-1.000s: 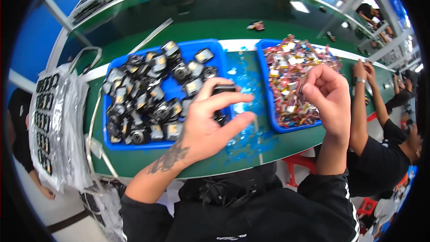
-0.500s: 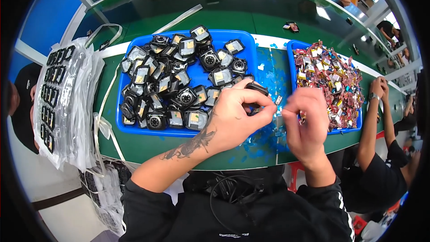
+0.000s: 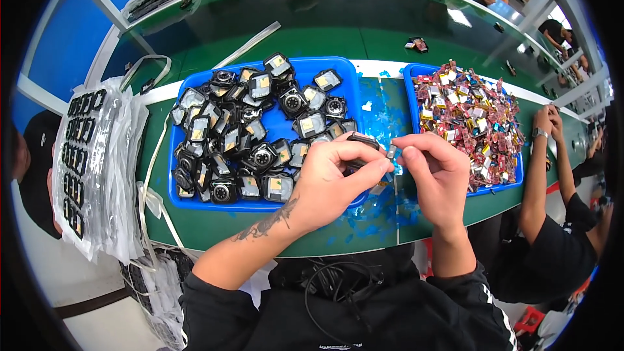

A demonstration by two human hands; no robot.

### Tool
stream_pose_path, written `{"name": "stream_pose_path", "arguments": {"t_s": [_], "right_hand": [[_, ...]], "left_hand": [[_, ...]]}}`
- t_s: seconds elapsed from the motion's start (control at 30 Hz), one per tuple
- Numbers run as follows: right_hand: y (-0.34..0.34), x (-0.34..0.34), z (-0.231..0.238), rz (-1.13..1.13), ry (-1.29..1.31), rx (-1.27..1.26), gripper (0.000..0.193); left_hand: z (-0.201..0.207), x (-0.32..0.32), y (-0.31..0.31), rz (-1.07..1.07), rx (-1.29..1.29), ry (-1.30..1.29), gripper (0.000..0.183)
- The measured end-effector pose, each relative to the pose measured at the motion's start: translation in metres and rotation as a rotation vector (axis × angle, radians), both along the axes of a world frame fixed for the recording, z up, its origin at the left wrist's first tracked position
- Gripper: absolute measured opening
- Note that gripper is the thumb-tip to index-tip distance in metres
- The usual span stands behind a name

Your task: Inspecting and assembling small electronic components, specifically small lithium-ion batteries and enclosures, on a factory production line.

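Observation:
My left hand (image 3: 335, 179) is closed around a black smartwatch case (image 3: 364, 141), pinching it between thumb and fingers; much of the case is hidden. A small silvery part (image 3: 391, 151) shows at the case's right side. The thumb and forefinger of my right hand (image 3: 439, 172) are pinched at that part. Under and left of my left hand, a blue tray (image 3: 260, 207) holds many black watch cases (image 3: 263, 156), some with clear-covered backs. Beyond my right hand, a second blue tray (image 3: 411, 84) is heaped with small red, white and yellow electronic parts (image 3: 468, 123).
Blue film scraps (image 3: 374, 214) litter the green table (image 3: 312, 240) between the trays. Stacked plastic sheets of black frames (image 3: 97, 169) stand at the left. Behind the trays runs a green belt (image 3: 325, 23) carrying scattered parts. A co-worker's arms (image 3: 539, 156) are at the right.
My right hand, blurred and apart from the case before, has come in to the small silvery part with its fingertips. My left hand keeps hold of the watch case. The whole view has shifted slightly.

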State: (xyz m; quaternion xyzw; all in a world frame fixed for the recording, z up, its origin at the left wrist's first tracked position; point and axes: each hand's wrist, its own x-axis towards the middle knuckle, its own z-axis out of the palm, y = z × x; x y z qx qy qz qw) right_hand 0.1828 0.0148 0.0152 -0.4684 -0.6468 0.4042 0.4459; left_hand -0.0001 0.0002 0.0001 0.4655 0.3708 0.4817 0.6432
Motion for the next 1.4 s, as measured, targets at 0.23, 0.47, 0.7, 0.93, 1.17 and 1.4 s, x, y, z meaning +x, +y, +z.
{"name": "stream_pose_path", "arguments": {"t_s": [0.23,0.47,0.7,0.93,1.17,1.4], "right_hand": [[0.011,0.01,-0.001,0.011,-0.59,0.305,0.008],[0.012,0.013,0.008,0.061,-0.555,0.158,0.017],[0.004,0.008,0.001,0.107,0.001,-0.021,0.026],[0.0,0.003,-0.011,0.191,0.491,-0.003,0.014],[-0.01,-0.004,0.011,0.033,-0.12,0.202,0.015],[-0.006,-0.021,0.004,-0.047,-0.18,0.141,0.015]], "left_hand": [[0.001,-0.004,0.003,0.125,0.048,0.003,0.01],[-0.007,-0.003,0.004,0.149,0.12,0.038,0.013],[-0.008,0.001,0.006,0.123,0.135,0.015,0.013],[-0.005,0.001,0.001,0.018,0.088,0.008,0.025],[-0.011,0.005,0.0,0.067,0.152,-0.065,0.049],[-0.005,0.002,-0.001,-0.051,0.054,-0.039,0.044]]}}
